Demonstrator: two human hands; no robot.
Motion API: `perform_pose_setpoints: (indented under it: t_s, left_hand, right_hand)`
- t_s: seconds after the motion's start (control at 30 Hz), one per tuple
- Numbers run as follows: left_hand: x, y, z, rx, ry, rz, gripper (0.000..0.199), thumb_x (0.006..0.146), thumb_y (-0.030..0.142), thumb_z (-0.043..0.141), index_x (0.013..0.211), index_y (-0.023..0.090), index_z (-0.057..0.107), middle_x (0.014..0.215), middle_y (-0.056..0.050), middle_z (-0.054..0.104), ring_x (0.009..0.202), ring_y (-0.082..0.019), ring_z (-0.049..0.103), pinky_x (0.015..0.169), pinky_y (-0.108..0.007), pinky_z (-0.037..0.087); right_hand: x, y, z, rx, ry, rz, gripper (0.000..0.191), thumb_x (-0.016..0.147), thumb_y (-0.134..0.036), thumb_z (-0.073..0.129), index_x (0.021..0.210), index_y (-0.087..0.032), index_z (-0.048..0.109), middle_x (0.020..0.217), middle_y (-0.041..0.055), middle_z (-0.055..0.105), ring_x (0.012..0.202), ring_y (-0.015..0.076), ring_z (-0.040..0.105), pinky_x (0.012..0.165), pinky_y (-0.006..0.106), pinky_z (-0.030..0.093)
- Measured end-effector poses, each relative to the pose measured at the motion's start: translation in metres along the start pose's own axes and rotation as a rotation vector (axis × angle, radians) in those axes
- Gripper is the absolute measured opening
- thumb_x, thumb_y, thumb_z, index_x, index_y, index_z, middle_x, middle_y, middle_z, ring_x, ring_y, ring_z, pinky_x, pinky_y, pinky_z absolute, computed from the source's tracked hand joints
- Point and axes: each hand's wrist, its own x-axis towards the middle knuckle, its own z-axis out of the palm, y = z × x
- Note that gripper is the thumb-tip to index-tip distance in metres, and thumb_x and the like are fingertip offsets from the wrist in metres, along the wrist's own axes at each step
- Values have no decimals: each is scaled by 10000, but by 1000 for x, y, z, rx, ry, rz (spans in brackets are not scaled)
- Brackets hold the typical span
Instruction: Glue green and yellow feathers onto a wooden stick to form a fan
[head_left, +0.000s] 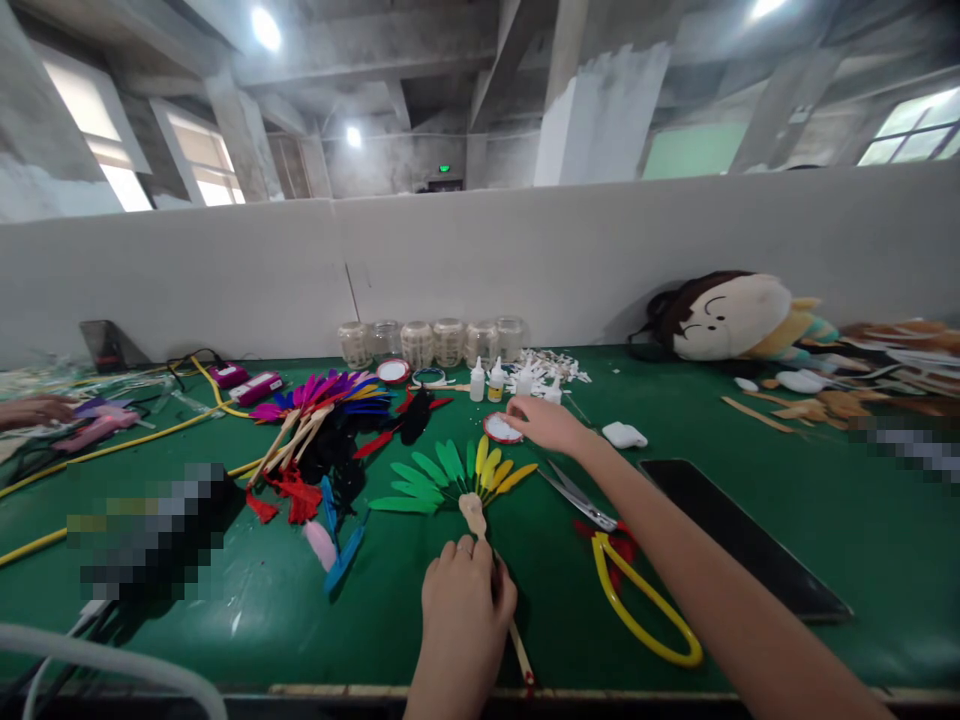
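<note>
My left hand [466,600] is closed around the wooden handle of a feather fan [472,512] that lies on the green table. Green feathers [427,468] spread from its left side and yellow feathers [496,470] from its right. Below the hand, the handle's lower end points toward the front edge, with a bit of red on it. My right hand [551,422] reaches forward to a red-rimmed lid [491,432] holding white stuff. Its fingers are bent together at the lid's right side; anything between the fingertips is too small to make out. Scissors with yellow handles [637,610] lie beneath my right forearm.
Small white bottles [477,382] and glass jars [448,345] stand behind the lid. Finished-looking feather fans [322,400] with red tassels [292,492] are piled left. A black flat panel [742,540] and a plush doll [735,315] lie right. Another person's hand [37,411] shows far left.
</note>
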Motion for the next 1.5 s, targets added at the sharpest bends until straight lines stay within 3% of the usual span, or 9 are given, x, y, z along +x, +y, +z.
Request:
perform_pose_setpoints:
  t_s: [0.13, 0.3, 0.47, 0.77, 1.23, 1.5]
  left_hand:
    - [0, -1, 2, -3, 52, 7, 218, 786, 304, 373, 683, 230, 550, 695, -17, 548, 700, -160, 519, 622, -267, 354]
    - [1, -3, 3, -11, 104, -24, 201, 776, 306, 411, 664, 253, 570, 649, -8, 534, 683, -152, 508, 608, -255, 330]
    - [1, 0, 5, 12, 77, 0, 205, 794, 236, 389, 728, 213, 582, 724, -26, 581, 706, -155, 528, 614, -252, 341]
    - [4, 1, 2, -13, -45, -42, 205, 796, 218, 392, 786, 192, 595, 806, -35, 607, 781, -193, 544, 645, -293, 362]
    - [4, 2, 3, -6, -38, -46, 187, 791, 217, 409, 752, 190, 590, 781, -32, 604, 766, -181, 541, 612, -283, 325]
    - [4, 3, 1, -8, -54, -61, 187, 789, 214, 405, 765, 192, 589, 790, -32, 603, 770, -186, 537, 613, -283, 326]
  right_hand:
    - [-1, 7, 13, -106, 21, 63, 292, 885, -371, 306, 831, -168, 508, 781, 85, 614, 641, 178, 545, 511, 249, 314]
    - [3, 0, 17, -180, -56, -79, 267, 897, -310, 297, 843, -171, 518, 888, 77, 616, 748, 170, 567, 562, 236, 315]
    - [15, -8, 20, -274, -129, -195, 266, 896, -271, 308, 895, -164, 552, 960, 97, 614, 794, 181, 574, 588, 242, 317]
    - [23, -2, 34, -412, -109, -219, 267, 867, -179, 338, 1008, -150, 563, 955, 121, 622, 794, 220, 584, 639, 288, 327]
    - [26, -5, 30, -446, -156, -271, 215, 786, -84, 440, 932, -157, 580, 1019, 95, 628, 850, 199, 591, 618, 249, 341]
    - [24, -5, 30, -472, -143, -278, 227, 816, -112, 423, 983, -130, 575, 1008, 132, 622, 877, 234, 580, 700, 307, 347]
